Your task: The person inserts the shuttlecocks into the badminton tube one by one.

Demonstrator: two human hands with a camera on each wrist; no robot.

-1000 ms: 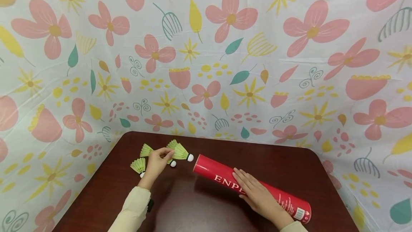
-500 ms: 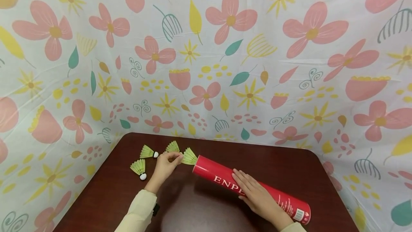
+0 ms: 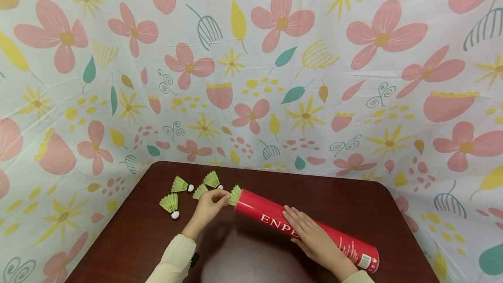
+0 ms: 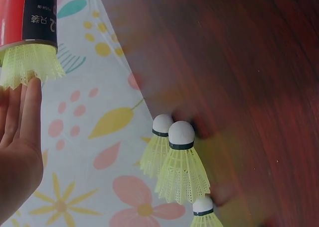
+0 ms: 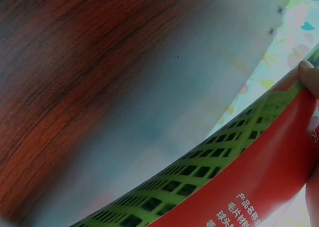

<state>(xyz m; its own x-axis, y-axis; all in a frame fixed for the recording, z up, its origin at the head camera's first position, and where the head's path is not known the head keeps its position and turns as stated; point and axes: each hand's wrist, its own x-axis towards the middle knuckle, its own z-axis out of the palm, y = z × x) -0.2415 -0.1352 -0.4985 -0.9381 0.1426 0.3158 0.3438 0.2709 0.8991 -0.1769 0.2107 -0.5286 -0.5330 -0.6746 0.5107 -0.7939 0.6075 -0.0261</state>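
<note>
A yellow shuttlecock (image 3: 235, 195) sits cork-first in the open end of a red shuttlecock tube (image 3: 255, 205), with only the wide end of its skirt sticking out. My left hand (image 3: 210, 208) pinches that skirt at its edge; the left wrist view shows the fingertips right at the rim of the skirt (image 4: 32, 62). Across the middle of the tube lies my right hand (image 3: 314, 241), gripping it with fingers over the top and thumb on the near side. The tube slants, its open end toward the left hand. Its cork is hidden inside.
Several more yellow shuttlecocks with white corks, such as one at the front left (image 3: 170, 204) and one farther back (image 3: 212, 180), lie on the dark wooden table (image 3: 243, 257). A flower-patterned cloth (image 3: 251, 77) hangs behind the table.
The left hand has moved right with a shuttlecock from the group at the left, and its cork and most of its skirt have gone into the tube. Right hand and tube stay put.
</note>
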